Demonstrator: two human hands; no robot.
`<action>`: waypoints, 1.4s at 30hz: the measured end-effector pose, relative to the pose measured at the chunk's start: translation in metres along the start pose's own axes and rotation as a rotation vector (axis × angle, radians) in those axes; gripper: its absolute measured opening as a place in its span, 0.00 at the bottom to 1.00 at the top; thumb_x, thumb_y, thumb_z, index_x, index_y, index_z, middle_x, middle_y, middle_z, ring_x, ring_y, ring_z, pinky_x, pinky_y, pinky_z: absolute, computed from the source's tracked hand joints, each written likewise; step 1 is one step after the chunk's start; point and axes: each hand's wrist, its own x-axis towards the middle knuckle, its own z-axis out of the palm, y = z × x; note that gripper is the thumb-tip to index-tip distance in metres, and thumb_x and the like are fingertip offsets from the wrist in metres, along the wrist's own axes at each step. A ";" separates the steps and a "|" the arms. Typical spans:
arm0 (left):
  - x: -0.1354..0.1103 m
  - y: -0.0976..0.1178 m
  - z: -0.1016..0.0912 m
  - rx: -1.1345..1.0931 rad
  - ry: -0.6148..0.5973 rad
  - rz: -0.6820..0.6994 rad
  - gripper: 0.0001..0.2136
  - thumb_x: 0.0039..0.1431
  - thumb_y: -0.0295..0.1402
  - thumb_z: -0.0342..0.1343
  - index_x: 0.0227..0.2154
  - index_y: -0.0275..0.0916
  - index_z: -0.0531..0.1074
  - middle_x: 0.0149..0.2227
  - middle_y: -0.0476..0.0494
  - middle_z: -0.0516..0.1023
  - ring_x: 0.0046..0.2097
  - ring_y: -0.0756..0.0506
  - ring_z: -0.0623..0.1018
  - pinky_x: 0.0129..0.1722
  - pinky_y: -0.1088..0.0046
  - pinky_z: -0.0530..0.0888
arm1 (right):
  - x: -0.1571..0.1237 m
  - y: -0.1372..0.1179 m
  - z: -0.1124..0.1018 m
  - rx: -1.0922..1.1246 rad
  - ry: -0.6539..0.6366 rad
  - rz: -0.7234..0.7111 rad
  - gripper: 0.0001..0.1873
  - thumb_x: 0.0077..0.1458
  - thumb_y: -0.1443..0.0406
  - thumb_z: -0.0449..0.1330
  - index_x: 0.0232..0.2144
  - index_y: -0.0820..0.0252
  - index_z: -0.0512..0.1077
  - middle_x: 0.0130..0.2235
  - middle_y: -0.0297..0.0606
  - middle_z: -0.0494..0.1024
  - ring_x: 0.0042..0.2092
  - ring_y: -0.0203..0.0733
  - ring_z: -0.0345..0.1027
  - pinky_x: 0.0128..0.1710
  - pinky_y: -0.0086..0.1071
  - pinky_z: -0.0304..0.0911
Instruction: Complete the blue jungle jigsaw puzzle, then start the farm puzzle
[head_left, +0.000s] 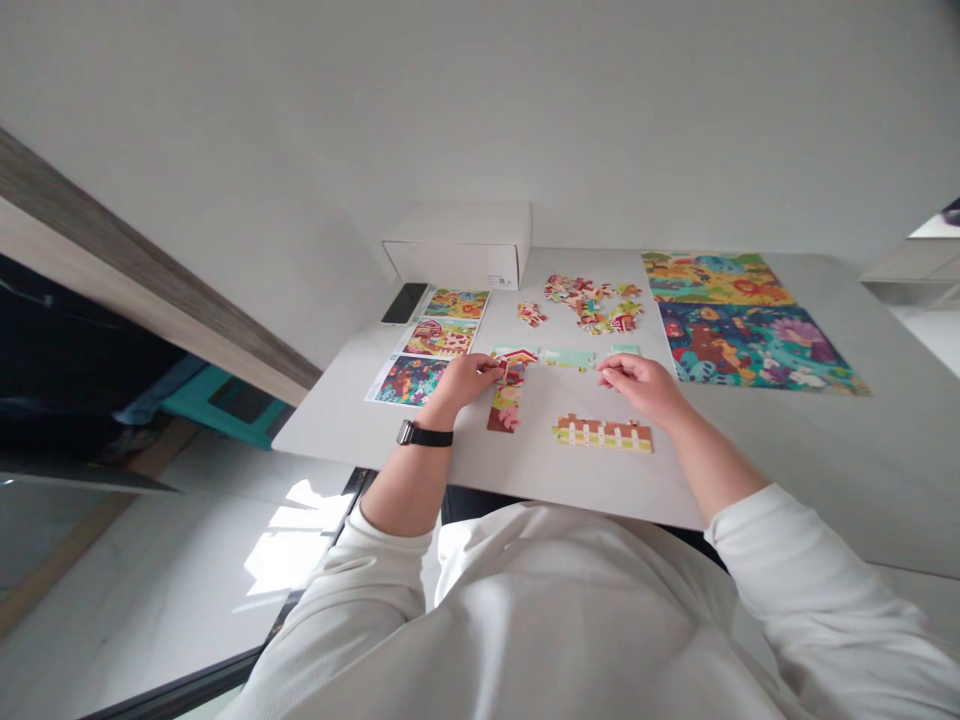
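Observation:
My left hand [471,380] has its thumb and fingers closed at the left edge of a puzzle piece with a red-roofed house [516,360]. Below it, joined pieces run down to a pink animal piece [505,416]. A pale green puzzle strip [568,358] extends to the right from the house. My right hand [637,384] hovers or rests right of that strip, fingertips pressed together; whatever is between them is hidden. Just beyond these fingers lies a green piece [625,350]. A joined strip with a white fence [604,434] lies nearer my body.
Loose puzzle pieces [592,300] are heaped at the back, with a small cluster [532,314] beside them. A white box [457,245], a phone [405,303] and a picture sheet [439,338] sit to the left. Two finished-looking animal pictures [750,325] lie at the right.

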 end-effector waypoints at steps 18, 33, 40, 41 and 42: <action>-0.007 -0.001 -0.004 0.042 0.110 0.148 0.10 0.65 0.37 0.66 0.45 0.41 0.86 0.43 0.42 0.86 0.39 0.45 0.80 0.48 0.67 0.76 | -0.005 -0.005 0.003 -0.118 -0.036 0.026 0.17 0.63 0.49 0.65 0.42 0.53 0.82 0.39 0.41 0.88 0.44 0.51 0.83 0.44 0.40 0.75; -0.003 -0.007 0.008 0.076 0.000 0.303 0.05 0.64 0.32 0.65 0.37 0.44 0.87 0.48 0.44 0.85 0.52 0.41 0.83 0.58 0.64 0.78 | -0.007 -0.011 0.004 -0.131 -0.043 0.048 0.14 0.62 0.52 0.64 0.42 0.52 0.82 0.39 0.41 0.88 0.44 0.51 0.84 0.48 0.42 0.75; -0.007 0.003 0.010 0.123 0.021 0.240 0.05 0.63 0.33 0.65 0.37 0.42 0.86 0.47 0.42 0.84 0.48 0.41 0.83 0.54 0.65 0.78 | -0.007 -0.011 0.005 -0.178 -0.047 0.060 0.12 0.61 0.58 0.63 0.43 0.53 0.83 0.39 0.39 0.89 0.43 0.49 0.84 0.47 0.40 0.75; -0.007 0.004 0.010 0.137 0.019 0.239 0.05 0.63 0.33 0.65 0.37 0.42 0.86 0.47 0.42 0.83 0.48 0.41 0.83 0.54 0.65 0.78 | -0.007 -0.011 0.005 -0.184 -0.047 0.060 0.12 0.61 0.58 0.63 0.43 0.53 0.83 0.39 0.39 0.89 0.43 0.49 0.84 0.46 0.40 0.75; -0.006 0.005 0.010 0.149 0.017 0.238 0.05 0.63 0.33 0.65 0.37 0.42 0.85 0.46 0.41 0.83 0.48 0.40 0.83 0.54 0.65 0.79 | -0.007 -0.011 0.006 -0.190 -0.047 0.059 0.12 0.60 0.59 0.63 0.43 0.53 0.83 0.39 0.39 0.89 0.43 0.49 0.84 0.46 0.39 0.75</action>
